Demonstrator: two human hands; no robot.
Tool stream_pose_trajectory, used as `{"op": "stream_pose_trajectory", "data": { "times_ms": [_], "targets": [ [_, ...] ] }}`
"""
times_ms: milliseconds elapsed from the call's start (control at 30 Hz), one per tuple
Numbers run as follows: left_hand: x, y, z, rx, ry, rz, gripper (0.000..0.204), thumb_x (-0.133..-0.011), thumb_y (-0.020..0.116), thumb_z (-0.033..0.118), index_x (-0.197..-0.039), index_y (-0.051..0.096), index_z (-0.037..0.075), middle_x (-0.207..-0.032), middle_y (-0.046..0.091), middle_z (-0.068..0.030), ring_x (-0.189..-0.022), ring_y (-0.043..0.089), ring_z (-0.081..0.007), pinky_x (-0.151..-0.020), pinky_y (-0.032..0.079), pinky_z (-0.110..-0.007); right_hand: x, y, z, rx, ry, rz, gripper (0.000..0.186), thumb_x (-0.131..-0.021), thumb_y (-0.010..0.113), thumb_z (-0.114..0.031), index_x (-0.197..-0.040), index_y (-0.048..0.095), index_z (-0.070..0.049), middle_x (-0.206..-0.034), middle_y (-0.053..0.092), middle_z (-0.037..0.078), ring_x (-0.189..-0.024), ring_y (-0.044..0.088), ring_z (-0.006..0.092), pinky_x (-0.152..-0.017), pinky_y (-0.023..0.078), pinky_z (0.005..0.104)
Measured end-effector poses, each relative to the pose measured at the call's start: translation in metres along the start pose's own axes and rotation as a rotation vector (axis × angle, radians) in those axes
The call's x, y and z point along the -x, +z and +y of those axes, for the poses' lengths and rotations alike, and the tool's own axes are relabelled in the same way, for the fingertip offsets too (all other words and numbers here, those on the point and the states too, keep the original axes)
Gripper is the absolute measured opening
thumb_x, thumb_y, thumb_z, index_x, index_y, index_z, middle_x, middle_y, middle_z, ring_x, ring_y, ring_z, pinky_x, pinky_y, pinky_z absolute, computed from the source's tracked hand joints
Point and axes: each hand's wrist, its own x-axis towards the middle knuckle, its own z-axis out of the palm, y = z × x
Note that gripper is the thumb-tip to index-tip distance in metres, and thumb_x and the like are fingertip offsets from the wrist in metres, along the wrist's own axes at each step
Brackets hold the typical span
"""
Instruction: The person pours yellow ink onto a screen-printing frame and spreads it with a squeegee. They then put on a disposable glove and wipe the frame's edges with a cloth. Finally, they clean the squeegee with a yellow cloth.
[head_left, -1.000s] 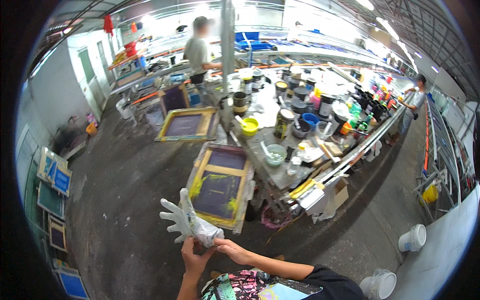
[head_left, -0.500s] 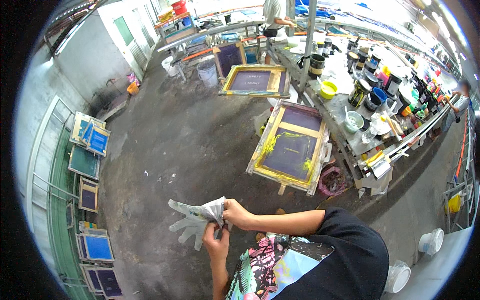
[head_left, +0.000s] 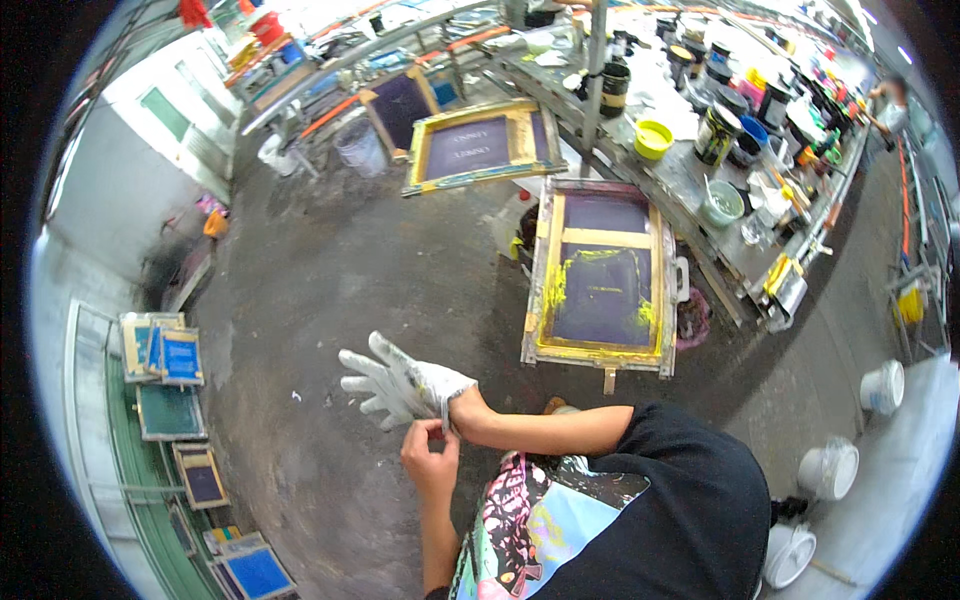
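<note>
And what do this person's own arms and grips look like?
The right grip wears a white glove with dark smudges; the left grip is bare. Both forearms are bare too. The right sleeve is black, short and loose.

A dark, scuffed floor (head_left: 300, 270) spreads below the left hand (head_left: 431, 460). A pale wall (head_left: 105, 195) stands to its left, a white door (head_left: 172, 120) farther ahead. Ahead-right runs a long grey worktable (head_left: 672, 180); strip lights (head_left: 905, 53) glow beyond.
</note>
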Motion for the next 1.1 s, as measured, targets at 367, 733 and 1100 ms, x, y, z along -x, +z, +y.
{"op": "stream_pose_trajectory", "data": {
  "times_ms": [367,733,1100],
  "targets": [
    [-0.164,0.053,-0.04,0.4,0.198,-0.574,0.014,-0.076,0.074,0.003,-0.087,0.066,0.0,-0.077,0.068,-0.0129,-0.072,0.07,-0.0258,-0.069,0.054,-0.037,-0.062,-0.03,-0.121,0.4,-0.157,0.134,0.089,-0.099,0.043,-0.073,-0.167,0.007,-0.029,-0.172,0.018,0.011,-0.143,0.039,0.0467,-0.114,0.035,0.0675],
    [-0.34,0.05,-0.089,0.445,0.631,-1.047,0.013,-0.077,0.074,0.006,-0.087,0.067,0.001,-0.077,0.067,-0.0119,-0.072,0.068,-0.0259,-0.069,0.054,-0.036,-0.165,-0.054,-0.176,0.194,-0.672,0.045,0.085,-0.092,0.038,-0.084,-0.162,0.023,-0.039,-0.167,0.026,0.008,-0.141,0.039,0.0486,-0.111,0.03,0.0738],
    [-0.376,0.136,-0.035,0.635,0.967,-1.434,0.015,-0.075,0.072,0.01,-0.085,0.063,0.004,-0.077,0.064,-0.013,-0.076,0.066,-0.0335,-0.069,0.051,-0.043,-0.093,-0.032,-0.219,0.262,-1.269,0.383,0.099,-0.088,0.027,-0.091,-0.163,0.032,-0.027,-0.162,0.042,0.011,-0.141,0.045,0.0449,-0.114,0.032,0.0696]
  ]
}}
